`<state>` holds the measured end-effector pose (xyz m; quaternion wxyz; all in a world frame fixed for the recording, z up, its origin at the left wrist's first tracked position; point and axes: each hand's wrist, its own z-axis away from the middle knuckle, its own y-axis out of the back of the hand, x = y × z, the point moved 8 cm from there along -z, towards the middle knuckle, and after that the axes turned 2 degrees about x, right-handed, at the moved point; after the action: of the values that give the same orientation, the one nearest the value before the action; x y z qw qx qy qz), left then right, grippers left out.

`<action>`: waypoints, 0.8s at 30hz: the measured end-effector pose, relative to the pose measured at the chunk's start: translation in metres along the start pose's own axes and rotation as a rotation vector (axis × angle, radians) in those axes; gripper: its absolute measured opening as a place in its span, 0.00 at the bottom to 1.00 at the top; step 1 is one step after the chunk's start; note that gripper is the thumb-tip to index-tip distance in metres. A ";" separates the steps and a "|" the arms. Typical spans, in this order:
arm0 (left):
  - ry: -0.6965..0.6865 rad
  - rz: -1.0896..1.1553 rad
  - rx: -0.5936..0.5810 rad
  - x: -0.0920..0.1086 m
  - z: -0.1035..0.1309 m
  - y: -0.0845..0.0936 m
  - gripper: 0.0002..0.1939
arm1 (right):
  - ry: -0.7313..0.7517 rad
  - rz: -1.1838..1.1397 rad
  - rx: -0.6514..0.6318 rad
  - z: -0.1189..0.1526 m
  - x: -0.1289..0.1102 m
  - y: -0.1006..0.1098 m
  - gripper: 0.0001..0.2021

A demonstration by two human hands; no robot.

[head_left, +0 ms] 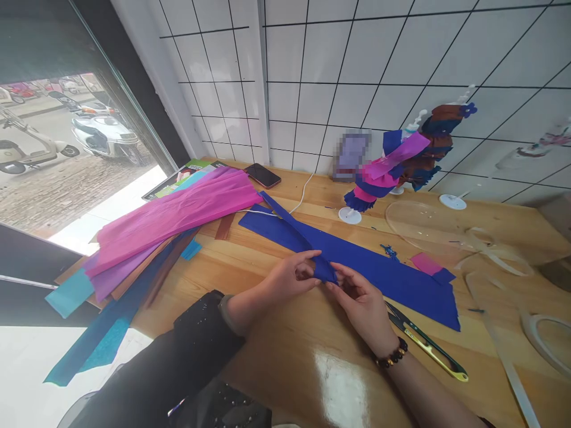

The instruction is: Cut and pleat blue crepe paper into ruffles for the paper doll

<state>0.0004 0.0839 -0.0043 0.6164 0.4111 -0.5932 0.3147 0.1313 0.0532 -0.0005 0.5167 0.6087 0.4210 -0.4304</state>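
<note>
Both my hands pinch the near end of a narrow strip of dark blue crepe paper [325, 270], holding it just above the table's front part. My left hand [288, 276] grips it from the left, thumb and forefinger closed. On the other side, my right hand [360, 300] pinches the same end with its fingertips. The strip's far end trails up and left over a wide dark blue sheet [383, 270] of the same paper, lying flat behind my hands. Close to my right wrist lies a long, narrow dark-green and yellow tool [430, 345], perhaps scissors.
Pink paper [178, 217] tops a pile of coloured sheets at left, partly overhanging the edge. A phone [263, 176] and white cable [304, 193] lie behind. Ruffled paper pieces on white stands [350, 215] stand at back right, near clear ribbon [502, 255] and a tape roll [546, 333].
</note>
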 end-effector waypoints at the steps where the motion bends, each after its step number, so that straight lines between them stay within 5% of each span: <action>1: 0.006 0.008 0.001 0.000 0.000 0.000 0.32 | 0.001 0.007 -0.001 0.000 0.000 0.000 0.18; 8: -0.062 -0.045 0.037 0.009 0.001 0.005 0.28 | 0.034 0.054 0.006 0.000 0.000 0.005 0.19; 14: -0.108 -0.259 0.087 0.020 0.004 0.009 0.14 | 0.051 0.065 0.024 -0.001 -0.005 0.008 0.14; 24: -0.141 -0.305 0.086 0.025 0.006 0.009 0.12 | 0.060 0.065 -0.014 -0.001 -0.006 0.007 0.16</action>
<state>-0.0078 0.0799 0.0218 0.5958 0.5435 -0.5515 0.2132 0.1362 0.0530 0.0069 0.5219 0.6310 0.4194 -0.3919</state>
